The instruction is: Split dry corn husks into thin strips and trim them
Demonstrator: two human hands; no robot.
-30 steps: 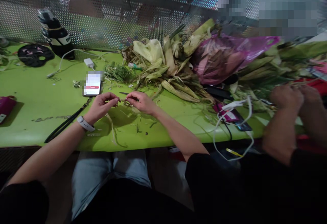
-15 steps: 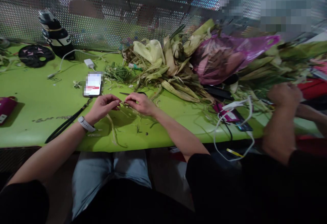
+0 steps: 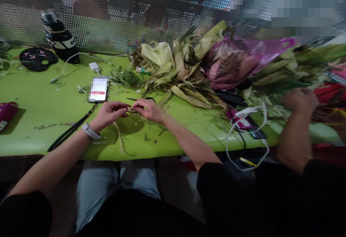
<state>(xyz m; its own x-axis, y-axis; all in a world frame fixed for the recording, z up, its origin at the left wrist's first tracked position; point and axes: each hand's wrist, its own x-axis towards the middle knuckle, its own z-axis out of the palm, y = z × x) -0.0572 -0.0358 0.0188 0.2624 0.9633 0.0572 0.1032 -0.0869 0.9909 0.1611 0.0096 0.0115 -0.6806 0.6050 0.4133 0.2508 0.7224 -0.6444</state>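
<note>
Husk-like scrap (image 3: 130, 110), small, thin and pale green, is held just above the bright green tabletop (image 3: 29, 85), pinched between the narrowed fingertips of the left hand (image 3: 111, 112) and those of the right hand (image 3: 149, 110). How firmly it is gripped cannot be told. Dark slender scissors (image 3: 132, 99) are seen lying just beyond the right hand, partly hidden by it. A long pale fibrous strip (image 3: 119, 136) is seen below the left hand; whether it is joined to the scrap cannot be made out.

The scrap could be torn unevenly if it were pulled too hard from both sides, or dropped among similar loose bits if either pinch were slackened. The fingers could be pricked by the scissors if the right hand were pushed forward, and the black-edged smartphone (image 3: 98, 88) could be nudged by the left knuckles.
</note>
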